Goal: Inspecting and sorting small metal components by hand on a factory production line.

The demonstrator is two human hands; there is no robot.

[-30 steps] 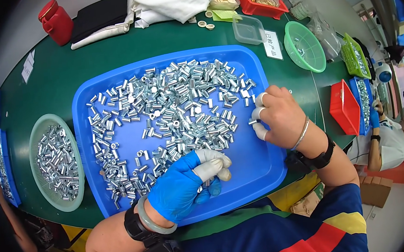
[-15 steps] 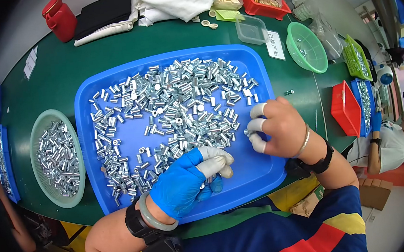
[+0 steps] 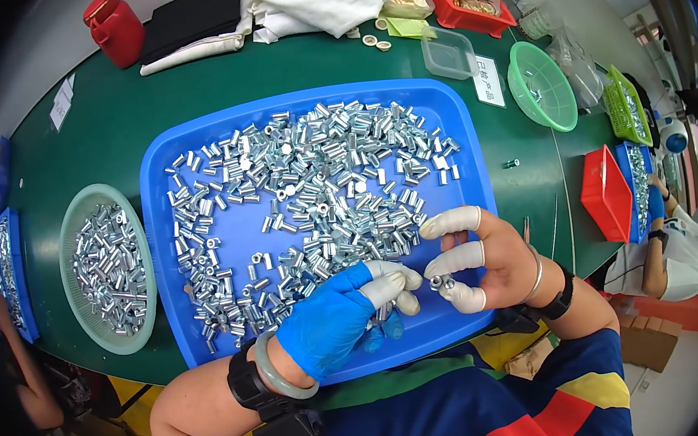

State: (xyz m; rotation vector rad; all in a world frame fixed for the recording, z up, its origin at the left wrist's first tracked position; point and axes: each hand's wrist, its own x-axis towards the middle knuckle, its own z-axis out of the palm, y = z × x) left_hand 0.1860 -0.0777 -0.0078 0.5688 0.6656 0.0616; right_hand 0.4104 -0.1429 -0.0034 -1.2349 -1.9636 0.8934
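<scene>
A wide blue tray point(image 3: 158, 260) holds a spread heap of shiny metal rivet nuts point(image 3: 335, 149). Over its near part is my left hand point(image 3: 321, 328), in a blue glove with white covers on the thumb and forefinger. Those fingers are pressed together, and whatever they hold is hidden. Just to the right, my right hand point(image 3: 498, 263) wears white finger covers and pinches a couple of small rivet nuts point(image 3: 439, 282) between thumb and a finger. Its forefinger is raised apart from them.
A pale green basket point(image 3: 67, 267) full of rivet nuts stands left of the tray. On the right are a loose rivet nut point(image 3: 511, 164), a green colander point(image 3: 565, 120) and a red bin point(image 3: 600, 196). A clear plastic box point(image 3: 448, 53) sits behind. A co-worker point(image 3: 668, 261) is at far right.
My right hand has moved down toward the left hand and its fingers have spread, showing the rivet nuts. My left hand stays nearly still; the whole view has shifted slightly.
</scene>
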